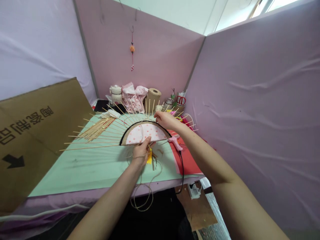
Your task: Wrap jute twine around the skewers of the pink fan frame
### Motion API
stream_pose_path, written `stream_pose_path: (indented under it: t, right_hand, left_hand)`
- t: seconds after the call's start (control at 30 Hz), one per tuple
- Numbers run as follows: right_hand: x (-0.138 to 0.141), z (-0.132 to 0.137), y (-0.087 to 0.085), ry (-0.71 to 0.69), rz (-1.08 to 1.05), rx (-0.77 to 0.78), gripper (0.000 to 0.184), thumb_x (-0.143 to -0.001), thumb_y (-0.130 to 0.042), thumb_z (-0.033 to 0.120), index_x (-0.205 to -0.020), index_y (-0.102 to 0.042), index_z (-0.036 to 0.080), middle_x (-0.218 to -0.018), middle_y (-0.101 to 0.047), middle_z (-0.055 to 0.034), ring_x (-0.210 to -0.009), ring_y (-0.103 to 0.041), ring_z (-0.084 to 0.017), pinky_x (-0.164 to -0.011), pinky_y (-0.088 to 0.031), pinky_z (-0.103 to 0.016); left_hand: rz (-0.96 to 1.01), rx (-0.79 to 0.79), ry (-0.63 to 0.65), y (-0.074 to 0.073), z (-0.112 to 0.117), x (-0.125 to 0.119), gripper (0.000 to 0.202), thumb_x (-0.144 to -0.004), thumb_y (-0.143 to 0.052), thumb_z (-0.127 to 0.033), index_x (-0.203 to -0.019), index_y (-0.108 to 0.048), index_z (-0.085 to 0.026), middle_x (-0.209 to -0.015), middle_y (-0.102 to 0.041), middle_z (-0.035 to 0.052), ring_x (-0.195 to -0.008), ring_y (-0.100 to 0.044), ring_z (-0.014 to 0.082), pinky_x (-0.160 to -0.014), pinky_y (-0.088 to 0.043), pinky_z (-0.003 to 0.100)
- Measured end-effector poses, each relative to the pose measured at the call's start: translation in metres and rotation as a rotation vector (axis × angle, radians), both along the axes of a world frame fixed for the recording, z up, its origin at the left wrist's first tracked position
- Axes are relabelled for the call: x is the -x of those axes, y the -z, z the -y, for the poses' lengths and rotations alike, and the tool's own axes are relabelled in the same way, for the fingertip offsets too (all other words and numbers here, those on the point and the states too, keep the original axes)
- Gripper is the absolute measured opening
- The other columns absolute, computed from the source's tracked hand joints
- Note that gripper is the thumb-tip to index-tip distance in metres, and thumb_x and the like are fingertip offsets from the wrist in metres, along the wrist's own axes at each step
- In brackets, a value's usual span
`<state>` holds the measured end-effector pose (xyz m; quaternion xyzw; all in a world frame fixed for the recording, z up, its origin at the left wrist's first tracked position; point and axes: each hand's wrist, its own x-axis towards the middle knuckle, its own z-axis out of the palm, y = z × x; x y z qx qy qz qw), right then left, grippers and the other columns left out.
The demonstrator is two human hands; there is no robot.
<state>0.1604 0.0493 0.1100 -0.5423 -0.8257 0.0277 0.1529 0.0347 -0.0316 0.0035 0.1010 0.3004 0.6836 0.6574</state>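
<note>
A half-round fan [133, 134] with a pink dotted cloth face, a tan twine band and a black edge is held up over the table. Thin wooden sticks radiate from its curved rim. My left hand [142, 151] grips the middle of its straight lower edge, thumb on the cloth. At the upper right of the rim is my right hand [161, 119], its fingers pinched together among the sticks; whatever lies between them is too small to make out. Loose jute twine [142, 191] loops across my left wrist and hangs off the table edge. A yellow tassel [149, 156] dangles below the fan.
A pink glue gun [175, 144] lies on red sheets [191, 158] at the right, its black cord trailing down. Loose sticks [98, 128] lie at left beside a large cardboard sheet [37, 133]. Along the back stand a white jar [116, 95], a twine roll [153, 96] and red-handled scissors [181, 100].
</note>
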Motion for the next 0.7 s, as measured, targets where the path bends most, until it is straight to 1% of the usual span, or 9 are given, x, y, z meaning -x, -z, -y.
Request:
stream_pose_path:
  t: [0.1,0.23,0.37,0.5,0.7]
  right_hand:
    - [-0.001,-0.005,-0.001,-0.012,0.030,-0.011,0.032,-0.088,-0.041,0.009,-0.108,-0.065,0.015,-0.105,-0.072,-0.0106,-0.099,-0.065,-0.022,-0.085,-0.045,-0.029]
    - [-0.003,-0.010,-0.001,-0.039,0.052,-0.016,0.032,-0.085,-0.043,0.007,-0.106,-0.067,0.015,-0.103,-0.072,-0.0108,-0.097,-0.065,-0.021,-0.084,-0.044,-0.028]
    - [-0.004,-0.013,0.000,-0.067,0.052,-0.030,0.032,-0.084,-0.045,0.006,-0.105,-0.067,0.015,-0.099,-0.072,-0.0091,-0.093,-0.065,-0.020,-0.081,-0.044,-0.026]
    - [-0.005,-0.015,0.002,-0.089,0.033,-0.047,0.030,-0.082,-0.047,0.006,-0.103,-0.066,0.015,-0.095,-0.072,-0.0069,-0.088,-0.064,-0.018,-0.079,-0.043,-0.025]
    - [-0.008,-0.015,0.004,-0.127,-0.006,-0.056,0.027,-0.084,-0.048,0.008,-0.106,-0.062,0.016,-0.096,-0.071,-0.0051,-0.085,-0.063,-0.016,-0.078,-0.043,-0.025]
  left_hand:
    - [-0.017,-0.012,0.025,-0.001,0.001,0.001,0.029,-0.060,-0.080,-0.005,-0.084,-0.070,-0.016,-0.081,-0.074,0.0016,-0.068,-0.069,0.0126,-0.071,-0.059,0.028]
    - [-0.024,0.014,0.037,-0.001,0.001,0.001,0.027,-0.060,-0.080,-0.005,-0.082,-0.070,-0.016,-0.078,-0.074,0.0016,-0.067,-0.068,0.0131,-0.069,-0.059,0.028]
    - [-0.040,0.020,0.026,0.002,-0.001,0.001,0.025,-0.058,-0.081,-0.007,-0.078,-0.068,-0.015,-0.077,-0.073,0.0026,-0.067,-0.068,0.0134,-0.069,-0.059,0.029]
    - [-0.047,0.027,0.023,0.002,-0.002,0.001,0.024,-0.059,-0.081,-0.008,-0.078,-0.068,-0.015,-0.076,-0.073,0.0022,-0.067,-0.068,0.0134,-0.072,-0.059,0.030]
    - [-0.031,0.054,0.014,-0.001,-0.001,0.002,0.024,-0.061,-0.079,-0.004,-0.079,-0.069,-0.015,-0.075,-0.073,0.0018,-0.065,-0.068,0.0126,-0.070,-0.059,0.028]
